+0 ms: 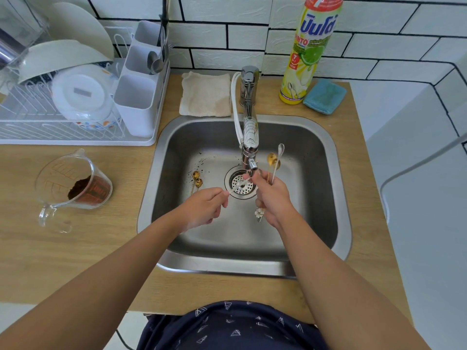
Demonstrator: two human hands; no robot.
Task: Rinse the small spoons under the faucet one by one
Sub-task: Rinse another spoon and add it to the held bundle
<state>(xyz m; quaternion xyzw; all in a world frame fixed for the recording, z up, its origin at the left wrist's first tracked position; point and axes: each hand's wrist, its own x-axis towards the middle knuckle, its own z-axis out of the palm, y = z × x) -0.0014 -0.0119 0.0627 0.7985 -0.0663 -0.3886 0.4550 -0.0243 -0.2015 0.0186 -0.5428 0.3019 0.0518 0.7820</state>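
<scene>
My left hand (pixel 206 207) pinches the handle of a small silver spoon (pixel 238 187), whose bowl end lies under the faucet (pixel 249 137) spout, above the drain (pixel 241 185). My right hand (pixel 271 198) grips a bunch of small spoons (pixel 274 160), gold and silver, bowls pointing up; a flower-shaped handle end sticks out below the fist. Its fingertips touch the silver spoon's bowl near the spout. Two gold spoons (pixel 196 180) lie on the sink (pixel 316 137) floor at the left, among dark specks.
A dish rack (pixel 63 127) with plates and a cutlery holder stands at the left. A glass measuring jug (pixel 75 188) with brown powder lies tipped on the wooden counter. A folded cloth (pixel 206 94), a dish-soap bottle (pixel 308 51) and a blue sponge (pixel 324 96) sit behind the sink.
</scene>
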